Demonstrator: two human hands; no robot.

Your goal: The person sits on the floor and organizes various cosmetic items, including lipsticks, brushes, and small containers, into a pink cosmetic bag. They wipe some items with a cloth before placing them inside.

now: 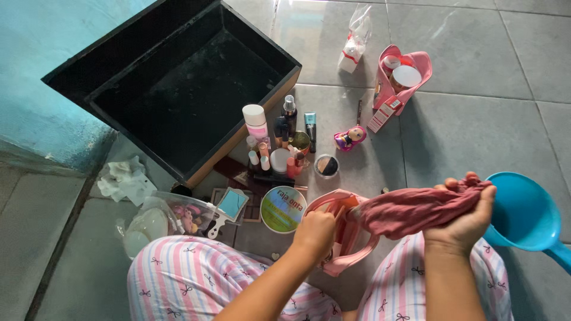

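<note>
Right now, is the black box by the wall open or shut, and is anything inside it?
Open: the black box shows its bare dark floor, with nothing visible inside.

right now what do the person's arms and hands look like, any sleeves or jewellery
Both forearms are bare, with no sleeves reaching them. The left hand and right hand show no gloves, rings, watch or bracelets. The only clothing in view is striped pink, blue and white trousers with small bow prints.

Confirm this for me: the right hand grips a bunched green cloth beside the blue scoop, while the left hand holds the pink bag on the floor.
Not quite. In the head view, the cloth bunched in the right hand is dusty red, not green. The rest stands: it is beside the blue scoop, and the left hand holds the pink bag on the floor.
</note>
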